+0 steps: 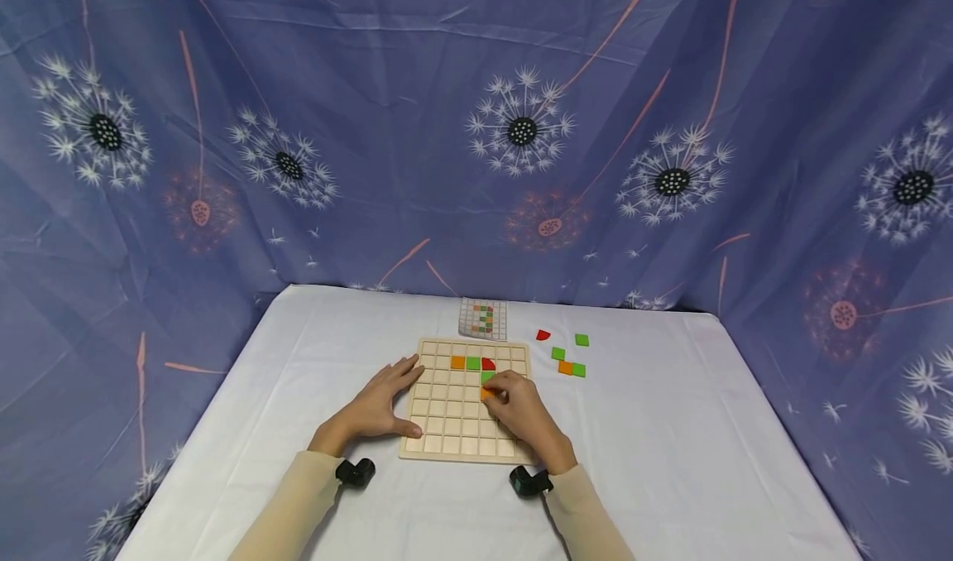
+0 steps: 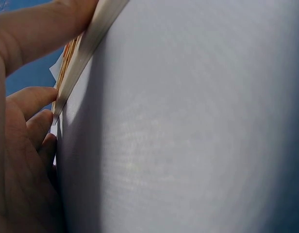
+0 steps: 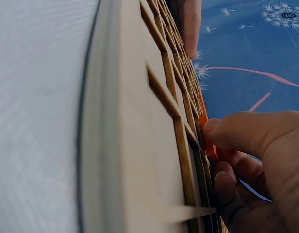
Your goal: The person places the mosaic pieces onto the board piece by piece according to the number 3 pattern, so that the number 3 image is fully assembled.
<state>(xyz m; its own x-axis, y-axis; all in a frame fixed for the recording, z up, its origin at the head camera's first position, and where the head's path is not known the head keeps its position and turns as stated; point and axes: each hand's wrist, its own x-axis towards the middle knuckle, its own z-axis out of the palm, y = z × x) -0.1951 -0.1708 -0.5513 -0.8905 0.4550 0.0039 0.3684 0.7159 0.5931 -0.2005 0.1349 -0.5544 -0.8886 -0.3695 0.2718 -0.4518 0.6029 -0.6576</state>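
Observation:
A wooden grid board lies on the table. Along its left edge rests my left hand, thumb and fingers spread and touching the rim, as the left wrist view also shows. My right hand pinches an orange square tile between thumb and fingers, low over the board's cells; whether it sits fully in a cell is hidden. Just above it on the board is a green tile, partly covered by the fingers. One row higher sit an orange tile, a green tile and a red rounded piece.
Behind the board lies a pattern card with a coloured grid. To the right are loose pieces: a red one, green tiles and an orange tile. A white cloth covers the table; a blue floral curtain hangs around it.

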